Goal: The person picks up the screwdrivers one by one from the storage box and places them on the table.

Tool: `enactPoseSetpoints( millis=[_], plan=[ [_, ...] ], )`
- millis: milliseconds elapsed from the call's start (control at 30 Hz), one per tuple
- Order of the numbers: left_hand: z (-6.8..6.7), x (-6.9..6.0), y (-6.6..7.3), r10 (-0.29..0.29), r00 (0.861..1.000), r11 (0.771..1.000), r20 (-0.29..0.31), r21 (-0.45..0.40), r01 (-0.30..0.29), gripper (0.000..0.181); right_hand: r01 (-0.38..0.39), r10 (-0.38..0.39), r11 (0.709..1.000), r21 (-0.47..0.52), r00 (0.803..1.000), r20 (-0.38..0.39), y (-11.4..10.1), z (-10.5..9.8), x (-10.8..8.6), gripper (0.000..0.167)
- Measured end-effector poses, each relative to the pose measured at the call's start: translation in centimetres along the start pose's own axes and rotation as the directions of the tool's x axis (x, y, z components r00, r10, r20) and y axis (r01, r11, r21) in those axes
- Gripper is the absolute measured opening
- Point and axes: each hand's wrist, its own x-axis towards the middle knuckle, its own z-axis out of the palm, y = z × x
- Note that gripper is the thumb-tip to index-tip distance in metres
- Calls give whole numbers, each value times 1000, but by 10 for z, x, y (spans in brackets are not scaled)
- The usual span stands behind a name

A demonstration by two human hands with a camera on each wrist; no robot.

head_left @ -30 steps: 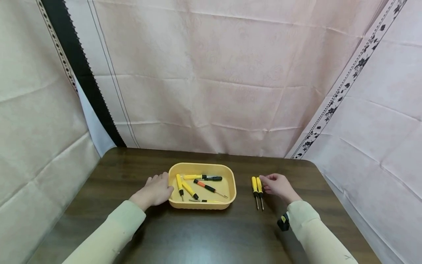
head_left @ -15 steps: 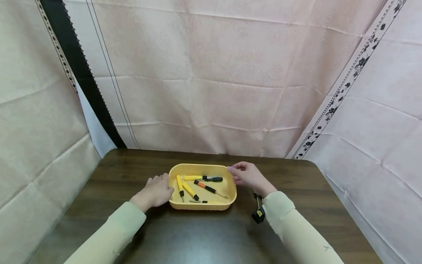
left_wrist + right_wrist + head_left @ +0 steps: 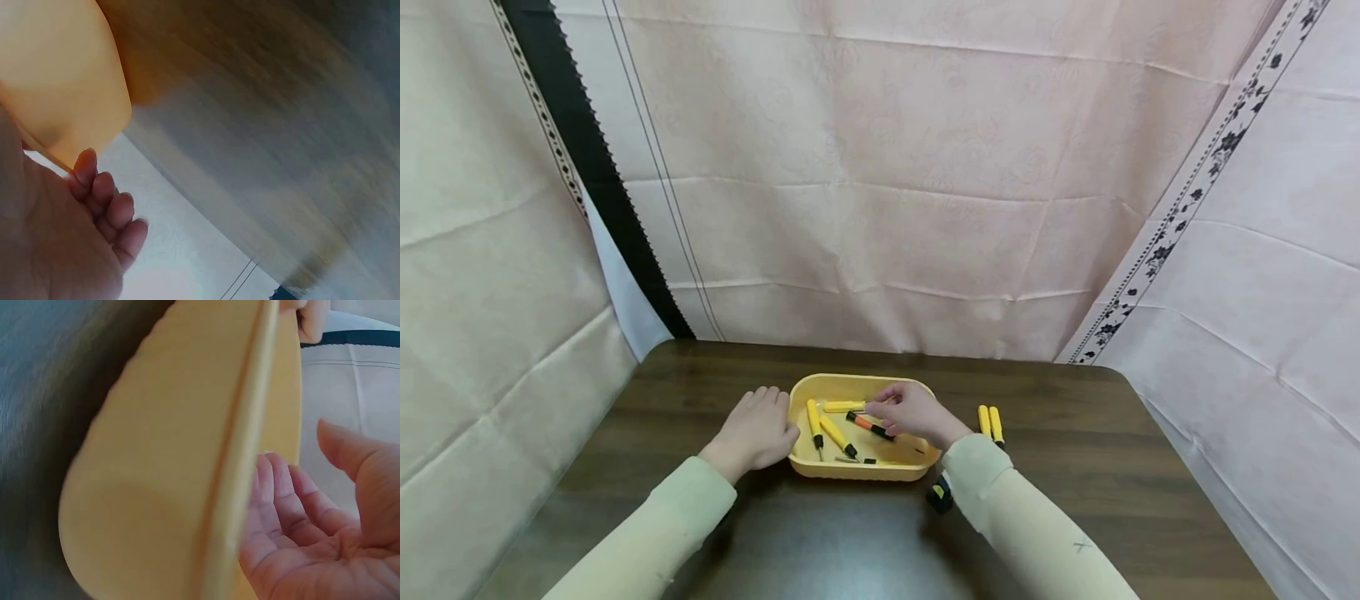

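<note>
"On the table (image 3: pixel 820 546), where is the left hand (image 3: pixel 756 429)?"

"At the tray's left end, gripping the rim with bent fingers. The tray (image 3: pixel 865 472) sits just right of it."

"And the right hand (image 3: pixel 913 413)?"

"Over the tray's right part, thumb well apart from loosely bent fingers that reach down inside the rim."

"What lies in the tray?"

"A yellow driver (image 3: pixel 814 423) near the left end, a slanting driver (image 3: pixel 835 433) beside it, a back driver (image 3: pixel 844 407) along the far side. An orange driver (image 3: pixel 859 421) lies near the middle, partly hidden by the right hand."

"Outside it?"

"Two drivers (image 3: pixel 984 419), yellow-handled, side by side on the table to the right, partly covered by the right sleeve (image 3: pixel 1045 533). Pale cloth (image 3: pixel 880 167) hangs behind."
</note>
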Motion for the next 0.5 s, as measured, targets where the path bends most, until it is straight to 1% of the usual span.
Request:
enactPoseSetpoints(
  millis=[167, 300, 500],
  plan=[
    [3, -2, 3, -45, 998, 999, 39, -11, 45, 41, -8, 8, 1000, 11, 999, 38, 1, 16, 6, 25],
    [4, -3, 5, -49, 996, 998, 73, -29, 51, 41, -32, 31, 999, 14, 998, 58, 2, 26, 8, 21],
    [6, 1, 7, -55, 994, 998, 99, -34, 59, 43, -75, 76, 997, -36, 997, 21, 6, 38, 10, 20]
  ],
)
